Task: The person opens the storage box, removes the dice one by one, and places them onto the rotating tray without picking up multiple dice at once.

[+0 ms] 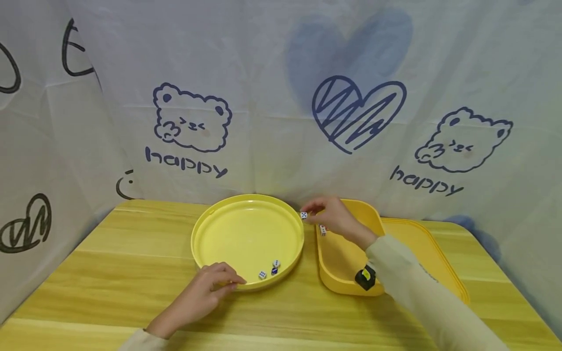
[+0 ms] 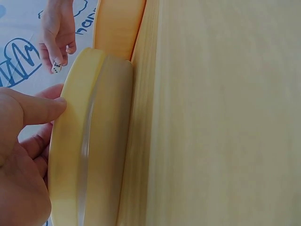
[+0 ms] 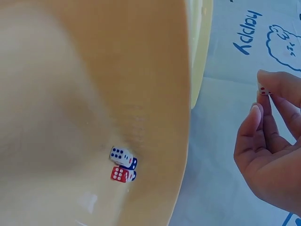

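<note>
My left hand [image 1: 202,295] pinches the near rim of a round yellow tray [image 1: 246,234]; in the left wrist view its thumb presses the outer wall. Inside that tray, near the front, lie two white dice [image 1: 262,275] and a blue die [image 1: 274,271]. Between thumb and fingertips, my right hand [image 1: 335,217] holds a white die [image 1: 304,215] above the gap between tray and box. Under the right forearm stands an orange-yellow box [image 1: 347,258]. Several dice sit in its corner, among them a white die [image 3: 121,156] and a red die [image 3: 119,174].
Right of the box lies a flat yellow lid [image 1: 417,243], partly behind the right sleeve. A black device [image 1: 365,277] is on the right wrist. The wooden table [image 1: 110,273] meets a printed cloth [image 1: 263,161] at its back edge.
</note>
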Demonstrator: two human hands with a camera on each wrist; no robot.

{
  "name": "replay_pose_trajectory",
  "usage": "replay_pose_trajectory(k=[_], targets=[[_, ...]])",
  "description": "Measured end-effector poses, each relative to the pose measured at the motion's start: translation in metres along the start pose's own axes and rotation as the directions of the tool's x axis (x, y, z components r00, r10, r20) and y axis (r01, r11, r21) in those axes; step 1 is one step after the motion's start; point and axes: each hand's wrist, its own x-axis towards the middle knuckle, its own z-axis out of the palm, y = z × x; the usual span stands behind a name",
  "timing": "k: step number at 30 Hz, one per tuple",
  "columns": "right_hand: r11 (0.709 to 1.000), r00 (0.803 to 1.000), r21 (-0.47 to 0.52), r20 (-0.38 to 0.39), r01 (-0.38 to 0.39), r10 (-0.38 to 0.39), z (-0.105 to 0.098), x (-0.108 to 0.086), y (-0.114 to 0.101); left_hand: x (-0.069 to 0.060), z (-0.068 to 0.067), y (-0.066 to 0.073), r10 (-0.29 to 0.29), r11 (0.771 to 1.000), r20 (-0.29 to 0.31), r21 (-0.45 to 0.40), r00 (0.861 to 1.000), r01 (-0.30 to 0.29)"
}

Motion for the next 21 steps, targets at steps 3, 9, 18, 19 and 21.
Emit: replay_pose_trajectory(k=[3, 9, 18, 19, 21], targets=[[1.000, 1.000, -0.027, -0.004, -0.002, 0.002, 0.003, -0.001, -0.002, 0.000, 0.000, 0.000, -0.005, 1.000, 0.000, 0.000, 1.000, 0.005], [0.999, 1.000, -0.051, 0.012, -0.018, 0.019, 0.009, -0.001, -0.007, -0.001, 0.001, 0.000, -0.006, 1.000, 0.000, 0.008, 1.000, 0.006], [0.998, 0.999, -0.056, 0.024, -0.027, 0.029, 0.018, -0.004, -0.016, 0.000, 0.001, 0.000, -0.010, 1.000, 0.002, 0.008, 1.000, 0.010], [0.998, 0.999, -0.057, 0.024, -0.025, 0.027, 0.018, -0.005, -0.017, 0.000, 0.001, 0.000, -0.014, 1.000, 0.002, 0.008, 1.000, 0.014], [0.998, 0.999, -0.051, 0.023, -0.022, 0.023, 0.020, -0.005, -0.018, 0.000, 0.001, 0.000, -0.021, 1.000, 0.001, 0.013, 1.000, 0.021]])
